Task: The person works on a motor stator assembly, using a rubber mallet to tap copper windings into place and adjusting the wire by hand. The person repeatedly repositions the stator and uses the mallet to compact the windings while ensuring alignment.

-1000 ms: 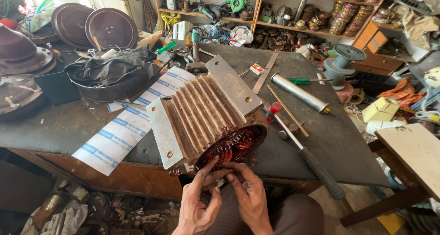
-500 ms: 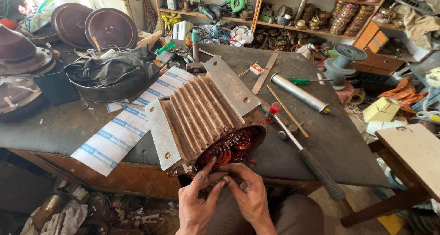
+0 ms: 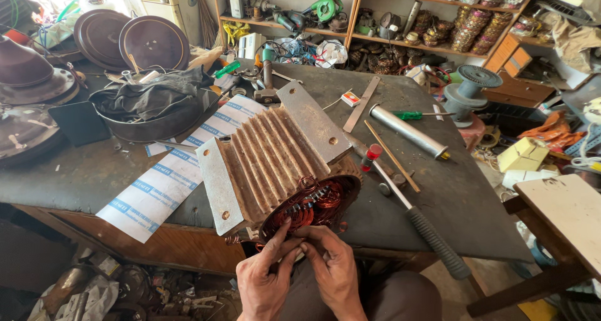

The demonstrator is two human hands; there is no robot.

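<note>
A rusty finned motor housing [image 3: 275,155] lies on its side at the front edge of the dark workbench [image 3: 94,177], its open end facing me. Copper windings [image 3: 313,202] fill that open end. My left hand [image 3: 263,277] reaches up to the lower rim, its fingertips pinching the copper wire there. My right hand [image 3: 332,264] is beside it, fingers curled on the same bunch of wire at the bottom of the opening. What exactly sits between the fingertips is hidden.
A hammer with a black grip [image 3: 432,236] lies right of the housing, with a metal tube [image 3: 407,132], a thin rod [image 3: 391,155] and a green screwdriver [image 3: 410,115] behind it. A printed white sheet [image 3: 169,177] lies left. A metal basin with cloth [image 3: 150,108] stands behind; shelves of parts at the back.
Both hands have stayed at the lower rim of the windings, with the fingers shifting slightly on the wire. The housing has not moved.
</note>
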